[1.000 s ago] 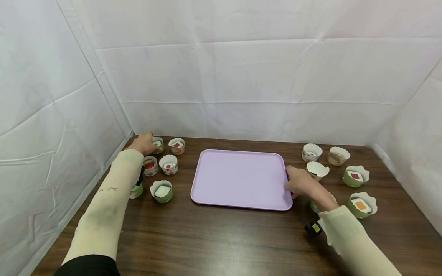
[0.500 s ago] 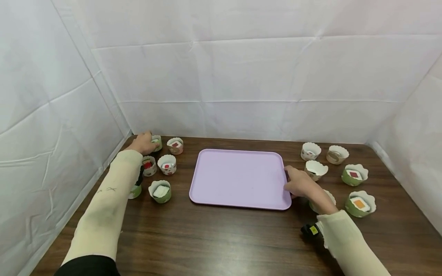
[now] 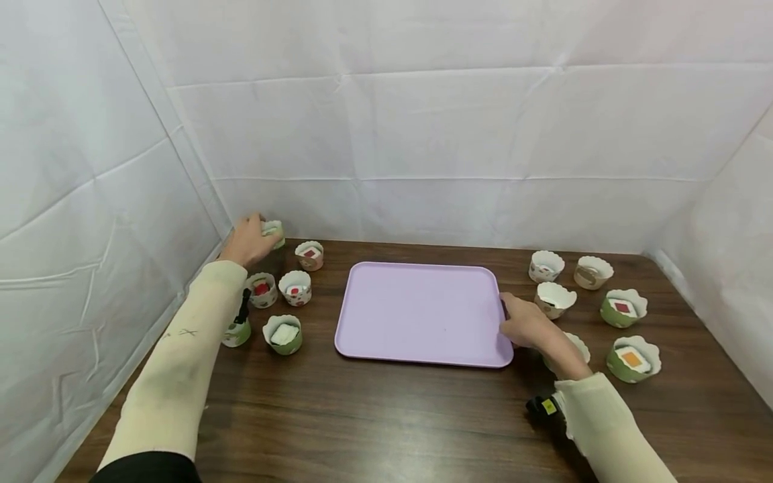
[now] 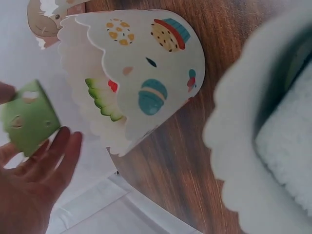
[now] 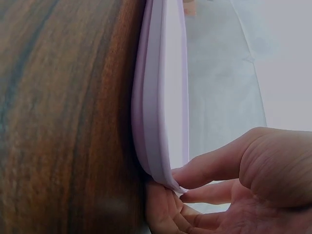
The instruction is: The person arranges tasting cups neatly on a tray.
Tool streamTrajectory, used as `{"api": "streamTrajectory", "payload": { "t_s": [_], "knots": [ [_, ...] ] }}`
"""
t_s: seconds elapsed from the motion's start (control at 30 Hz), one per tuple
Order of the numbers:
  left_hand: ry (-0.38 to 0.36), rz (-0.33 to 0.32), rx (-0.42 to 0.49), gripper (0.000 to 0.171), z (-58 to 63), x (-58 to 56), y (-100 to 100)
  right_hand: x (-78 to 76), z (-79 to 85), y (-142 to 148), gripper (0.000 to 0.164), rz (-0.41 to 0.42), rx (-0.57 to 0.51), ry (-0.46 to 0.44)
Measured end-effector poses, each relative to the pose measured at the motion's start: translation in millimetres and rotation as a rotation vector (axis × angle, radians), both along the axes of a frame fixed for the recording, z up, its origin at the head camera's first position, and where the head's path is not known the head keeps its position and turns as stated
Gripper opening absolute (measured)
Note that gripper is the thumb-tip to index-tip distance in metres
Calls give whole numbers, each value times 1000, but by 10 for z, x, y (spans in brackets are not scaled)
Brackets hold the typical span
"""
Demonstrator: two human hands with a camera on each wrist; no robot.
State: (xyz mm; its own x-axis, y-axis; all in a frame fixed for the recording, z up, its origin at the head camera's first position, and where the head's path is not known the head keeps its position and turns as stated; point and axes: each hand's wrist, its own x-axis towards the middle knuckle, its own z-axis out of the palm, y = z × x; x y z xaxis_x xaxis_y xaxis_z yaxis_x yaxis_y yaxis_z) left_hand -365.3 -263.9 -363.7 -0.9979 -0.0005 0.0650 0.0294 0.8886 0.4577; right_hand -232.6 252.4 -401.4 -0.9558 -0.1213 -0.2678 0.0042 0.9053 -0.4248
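Observation:
At the table's far left corner, my left hand (image 3: pixel 245 243) grips a green paper baking cup (image 3: pixel 275 231) and holds it above the tabletop. Thumb and fingers lie on either side of this green cup (image 4: pixel 32 118) in the left wrist view; its contents are turned away. My right hand (image 3: pixel 524 323) pinches the right edge of an unloaded lilac tray (image 3: pixel 417 315), which lies in the middle. From the right wrist, the thumb is seen over the tray rim (image 5: pixel 155 92) with fingers beneath it.
Below my left hand stand a cup with a red piece (image 3: pixel 262 290), a white patterned cup (image 3: pixel 295 290) and a green cup (image 3: pixel 282 335). Several more cups, including one with an orange-topped piece (image 3: pixel 633 359), stand at the right. White cloth walls (image 3: pixel 423 134) enclose the table.
My left hand has lifted the green baking cup off the table, upward in the head view. The right hand stays at the tray's edge, and the tray has not visibly moved.

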Motion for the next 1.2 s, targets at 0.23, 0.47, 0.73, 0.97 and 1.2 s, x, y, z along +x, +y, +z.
{"api": "streamTrajectory", "payload": {
  "t_s": [0.23,0.47,0.73,0.97,1.2],
  "knots": [
    [158,-3,56,62,42,-44,97,13,15,2,71,-11,-2,-5],
    [271,-80,93,58,108,-82,265,13,2,-8,71,-17,-7,9],
    [310,-170,128,53,119,-69,486,7,-62,-57,70,-5,-11,55],
    [213,-237,125,54,120,-13,698,-2,-56,-61,72,0,-9,48],
    [181,-294,124,56,165,10,924,-5,-52,-51,71,12,2,74]
  ]
}}
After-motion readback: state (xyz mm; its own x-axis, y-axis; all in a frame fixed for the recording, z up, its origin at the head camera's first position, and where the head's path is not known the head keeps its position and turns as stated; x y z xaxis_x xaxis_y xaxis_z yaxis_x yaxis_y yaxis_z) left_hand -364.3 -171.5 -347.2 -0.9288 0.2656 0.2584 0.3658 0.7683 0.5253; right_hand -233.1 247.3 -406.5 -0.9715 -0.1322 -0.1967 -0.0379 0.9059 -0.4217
